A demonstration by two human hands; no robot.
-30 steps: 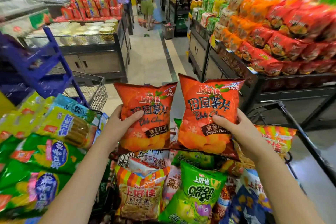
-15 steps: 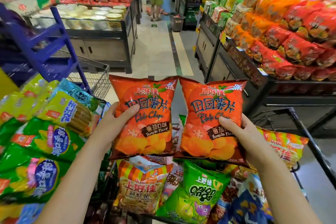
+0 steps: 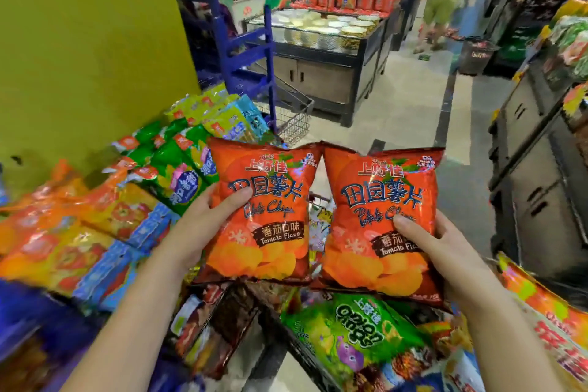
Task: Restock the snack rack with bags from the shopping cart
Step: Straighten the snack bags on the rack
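Snack rack (image 3: 28, 309), left of the left hand (image 3: 203, 226): carries green bags (image 3: 171, 169) at its far end and orange bags (image 3: 57, 251) nearer, packed edge to edge (print mostly blurred).
Shopping cart (image 3: 299, 355), below both hands: green bag (image 3: 359, 331) under the right hand (image 3: 445, 251), dark brown bag (image 3: 226, 325) under the left hand.
Floor (image 3: 401, 105): pale tiles, beyond the hands.

We cannot see the fingers of the left hand (image 3: 197, 229) behind the left chip bag (image 3: 264, 216), nor those of the right hand (image 3: 445, 251) behind the right chip bag (image 3: 375, 226), and the top edge crops a blurred shopper (image 3: 440, 6).
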